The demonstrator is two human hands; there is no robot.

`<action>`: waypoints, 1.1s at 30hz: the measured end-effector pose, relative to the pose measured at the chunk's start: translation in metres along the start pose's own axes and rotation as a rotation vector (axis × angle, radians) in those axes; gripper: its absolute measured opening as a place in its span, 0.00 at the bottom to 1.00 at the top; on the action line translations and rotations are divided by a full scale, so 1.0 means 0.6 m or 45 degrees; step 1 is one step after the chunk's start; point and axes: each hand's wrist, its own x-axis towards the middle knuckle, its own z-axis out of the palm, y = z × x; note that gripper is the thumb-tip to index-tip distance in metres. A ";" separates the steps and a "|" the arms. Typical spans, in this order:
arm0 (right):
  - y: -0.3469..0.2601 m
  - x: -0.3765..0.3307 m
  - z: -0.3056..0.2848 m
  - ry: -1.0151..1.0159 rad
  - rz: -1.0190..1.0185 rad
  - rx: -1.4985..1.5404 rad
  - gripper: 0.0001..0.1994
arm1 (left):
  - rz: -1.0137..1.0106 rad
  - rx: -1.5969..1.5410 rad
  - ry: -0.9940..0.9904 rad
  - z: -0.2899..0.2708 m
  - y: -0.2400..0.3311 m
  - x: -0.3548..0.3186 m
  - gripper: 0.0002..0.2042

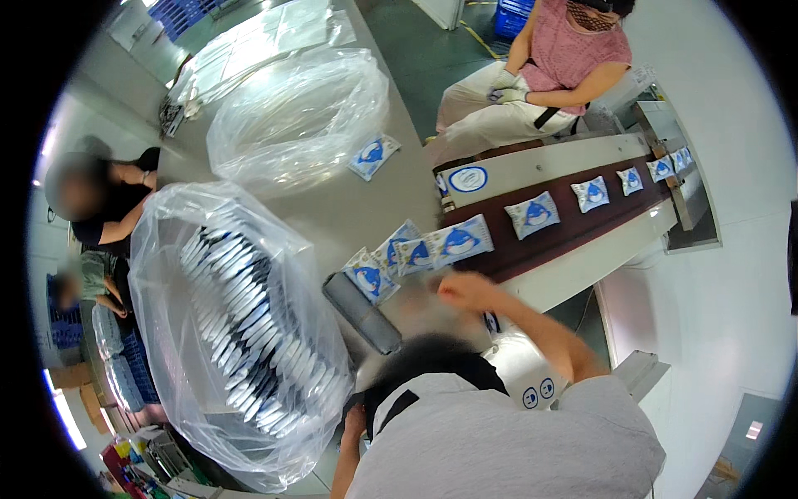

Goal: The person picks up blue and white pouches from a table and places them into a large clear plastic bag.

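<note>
Neither of my hands is in view. A seated person in a grey shirt (499, 441) fills the lower edge, seen from behind and above. That person's right hand (464, 291) is closed and blurred, just below a cluster of white packets with a blue fish picture (416, 254) at the end of a dark conveyor belt (573, 229). The same person's left hand (353, 426) is low, beside a large clear plastic bag (241, 333) filled with rows of packets. More packets (533, 214) ride along the belt.
A dark grey roller (362, 313) lies on the grey table (349, 208). A second, crumpled clear bag (295, 116) and a lone packet (374, 155) lie farther back. A person in pink (565, 58) sits beyond the belt; other people (108, 200) are at the left.
</note>
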 end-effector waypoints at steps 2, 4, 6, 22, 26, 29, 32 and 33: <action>0.053 -0.020 -0.138 0.297 -0.015 -0.189 0.11 | 0.116 0.011 0.016 -0.026 0.044 -0.011 0.12; 0.127 -0.056 -0.268 0.418 0.165 -0.317 0.10 | 0.117 0.170 -0.100 -0.096 0.133 -0.016 0.12; 0.244 -0.097 -0.357 0.547 0.218 -0.812 0.16 | 0.299 0.006 -0.056 -0.114 0.166 -0.008 0.12; 0.105 0.137 -0.329 -0.365 -0.456 -0.299 0.24 | 0.013 -1.657 -0.470 -0.154 0.583 0.146 0.14; 0.112 0.251 -0.168 -0.748 -0.219 -0.355 0.28 | -0.139 -2.078 -0.781 -0.114 0.630 0.235 0.14; 0.078 0.246 -0.110 -0.738 -0.005 -0.557 0.42 | -0.307 -2.406 -0.867 -0.136 0.635 0.234 0.15; 0.069 0.208 -0.087 -0.571 0.043 -0.393 0.42 | -0.266 -2.704 -0.897 -0.138 0.623 0.235 0.16; 0.073 0.195 -0.076 -0.527 0.051 -0.469 0.42 | -0.238 -2.787 -0.924 -0.130 0.623 0.236 0.17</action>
